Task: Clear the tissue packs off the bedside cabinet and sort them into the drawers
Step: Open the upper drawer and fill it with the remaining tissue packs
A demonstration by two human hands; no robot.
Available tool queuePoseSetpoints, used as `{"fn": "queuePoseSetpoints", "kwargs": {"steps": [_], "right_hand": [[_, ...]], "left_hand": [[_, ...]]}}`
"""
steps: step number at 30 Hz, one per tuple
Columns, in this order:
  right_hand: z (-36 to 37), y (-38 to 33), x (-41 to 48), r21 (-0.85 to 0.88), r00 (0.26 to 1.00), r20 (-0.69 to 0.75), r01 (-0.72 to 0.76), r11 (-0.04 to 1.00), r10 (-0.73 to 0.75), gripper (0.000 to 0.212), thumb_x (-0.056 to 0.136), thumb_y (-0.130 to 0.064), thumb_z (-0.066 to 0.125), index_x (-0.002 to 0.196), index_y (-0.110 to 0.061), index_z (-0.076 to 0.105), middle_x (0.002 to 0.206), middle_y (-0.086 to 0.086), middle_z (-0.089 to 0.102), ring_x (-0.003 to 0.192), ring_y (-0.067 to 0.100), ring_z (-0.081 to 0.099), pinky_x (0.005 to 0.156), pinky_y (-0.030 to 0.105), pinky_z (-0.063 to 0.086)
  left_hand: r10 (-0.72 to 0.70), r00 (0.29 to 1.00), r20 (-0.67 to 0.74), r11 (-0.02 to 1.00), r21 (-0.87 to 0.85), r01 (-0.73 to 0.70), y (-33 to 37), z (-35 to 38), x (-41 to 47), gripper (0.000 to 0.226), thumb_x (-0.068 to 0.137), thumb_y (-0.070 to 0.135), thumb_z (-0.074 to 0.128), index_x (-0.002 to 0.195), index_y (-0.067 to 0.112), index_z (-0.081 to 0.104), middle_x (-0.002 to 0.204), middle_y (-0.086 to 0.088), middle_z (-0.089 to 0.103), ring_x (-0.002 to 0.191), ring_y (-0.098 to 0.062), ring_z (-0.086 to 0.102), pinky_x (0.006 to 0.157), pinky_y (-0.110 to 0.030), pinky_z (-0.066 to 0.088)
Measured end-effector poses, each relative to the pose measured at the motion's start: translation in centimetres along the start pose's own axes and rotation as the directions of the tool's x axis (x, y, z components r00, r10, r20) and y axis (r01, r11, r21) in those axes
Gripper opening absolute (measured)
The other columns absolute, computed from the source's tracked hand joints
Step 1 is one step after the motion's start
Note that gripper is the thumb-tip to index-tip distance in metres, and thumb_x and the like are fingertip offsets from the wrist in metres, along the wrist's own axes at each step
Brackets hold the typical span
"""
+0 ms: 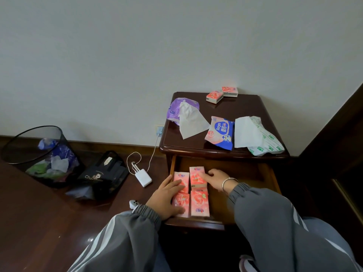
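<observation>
The top drawer [269, 173] of the dark wooden bedside cabinet [245, 107] is pulled out. Several small pink tissue packs [199, 203] lie in its left half in two rows. My left hand [167, 199] lies flat over the left row, fingers straight. My right hand [213, 178] rests its fingers on the far right pack. On the cabinet top lie two small pink packs [215, 96] at the back, a purple pack [176, 108] with a tissue sticking out, a blue-and-pink pack [221, 132] and a green-printed white pack [265, 140] with a loose tissue.
A mesh waste bin [39, 154] with rubbish stands on the wooden floor at the left. A black bag [102, 175] and a white power bank [143, 177] on a cable lie between bin and cabinet. Dark wooden furniture [337, 154] rises at the right.
</observation>
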State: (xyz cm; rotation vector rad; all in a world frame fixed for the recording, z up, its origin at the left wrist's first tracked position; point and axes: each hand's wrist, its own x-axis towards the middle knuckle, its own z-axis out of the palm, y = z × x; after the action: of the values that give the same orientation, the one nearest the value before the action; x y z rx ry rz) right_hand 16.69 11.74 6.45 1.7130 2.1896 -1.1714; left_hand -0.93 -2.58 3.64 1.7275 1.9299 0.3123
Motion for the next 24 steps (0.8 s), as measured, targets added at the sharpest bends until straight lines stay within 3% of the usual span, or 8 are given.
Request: {"fn": "queuePoseSetpoints", "kwargs": {"steps": [3,6,8,10,13,16,20,24], "right_hand": [[0.8,0.5,-1.9,0.196,0.995,0.098,-0.014,0.98,-0.005,0.071,0.091,-0.061,0.035,0.146,-0.016,0.029,0.147,0.005,0.041,0.127,0.024,0.047,0.102,0.039,0.042],[2.6,0.4,-4.1,0.578,0.965,0.253,-0.095,0.81,-0.067,0.046,0.093,-0.055,0.037,0.128,-0.027,0.046,0.128,-0.007,0.058,0.107,0.011,0.058,0.105,0.041,0.035],[3.6,0.1,-4.7,0.646,0.957,0.27,-0.096,0.757,-0.108,0.041,0.095,-0.05,0.038,0.13,-0.03,0.046,0.121,-0.008,0.06,0.101,0.007,0.058,0.097,0.033,0.04],[4.0,0.1,-4.8,0.666,0.952,0.276,-0.087,0.741,-0.136,0.045,0.095,-0.047,0.039,0.135,-0.025,0.044,0.13,-0.001,0.058,0.1,0.007,0.058,0.089,0.026,0.043],[3.3,0.9,-4.4,0.633,0.94,0.334,-0.165,0.756,-0.075,0.061,0.091,-0.056,0.039,0.14,-0.019,0.04,0.141,0.004,0.049,0.127,0.019,0.048,0.113,0.041,0.029],[1.8,1.3,-3.8,0.444,0.97,0.243,-0.117,0.888,0.007,0.074,0.089,-0.067,0.029,0.141,-0.015,0.04,0.147,0.007,0.041,0.134,0.026,0.039,0.111,0.042,0.031],[0.9,0.2,-2.5,0.364,0.996,0.02,0.078,0.928,-0.092,0.06,0.096,-0.052,0.03,0.147,-0.02,0.027,0.152,0.001,0.034,0.138,0.02,0.034,0.111,0.036,0.028],[1.6,-0.5,-1.7,0.346,0.987,-0.004,0.154,0.925,-0.163,0.055,0.097,-0.042,0.038,0.147,-0.021,0.028,0.152,0.001,0.033,0.138,0.018,0.034,0.111,0.032,0.028]], "left_hand": [[-0.001,1.0,-0.007,1.0,0.005,0.001,0.1,0.1,0.0,0.085,0.074,0.048,0.072,0.147,0.032,0.031,0.158,0.015,0.016,0.147,-0.006,-0.008,0.121,-0.04,0.013],[0.004,1.0,-0.021,0.999,0.032,-0.003,0.2,0.1,-0.1,0.086,0.076,0.046,0.071,0.148,0.031,0.028,0.16,0.013,0.009,0.148,-0.008,-0.007,0.121,-0.04,0.014],[0.002,1.0,-0.013,0.998,0.064,-0.002,0.3,0.0,-0.2,0.086,0.077,0.047,0.07,0.149,0.03,0.026,0.16,0.013,0.008,0.148,-0.009,-0.007,0.121,-0.041,0.014],[-0.003,1.0,-0.008,0.997,0.082,0.003,0.4,-0.1,-0.2,0.083,0.08,0.049,0.067,0.15,0.031,0.026,0.16,0.013,0.011,0.148,-0.01,-0.006,0.12,-0.043,0.015],[0.0,1.0,-0.029,0.996,0.093,0.002,0.6,-0.1,-0.3,0.075,0.085,0.052,0.06,0.149,0.031,0.028,0.16,0.014,0.014,0.148,-0.01,-0.005,0.121,-0.043,0.014],[0.004,0.999,-0.051,0.995,0.103,0.001,0.6,0.0,-0.4,0.068,0.088,0.051,0.055,0.148,0.031,0.031,0.159,0.013,0.018,0.148,-0.01,-0.002,0.121,-0.042,0.015],[0.002,0.999,-0.054,0.994,0.107,0.003,0.8,-0.2,-0.5,0.065,0.089,0.049,0.054,0.147,0.03,0.032,0.158,0.013,0.02,0.149,-0.01,0.0,0.12,-0.044,0.017],[-0.002,0.998,-0.066,0.995,0.101,0.009,0.9,-0.3,-0.6,0.063,0.09,0.047,0.052,0.147,0.03,0.033,0.157,0.014,0.022,0.148,-0.008,0.001,0.121,-0.041,0.016]]}}
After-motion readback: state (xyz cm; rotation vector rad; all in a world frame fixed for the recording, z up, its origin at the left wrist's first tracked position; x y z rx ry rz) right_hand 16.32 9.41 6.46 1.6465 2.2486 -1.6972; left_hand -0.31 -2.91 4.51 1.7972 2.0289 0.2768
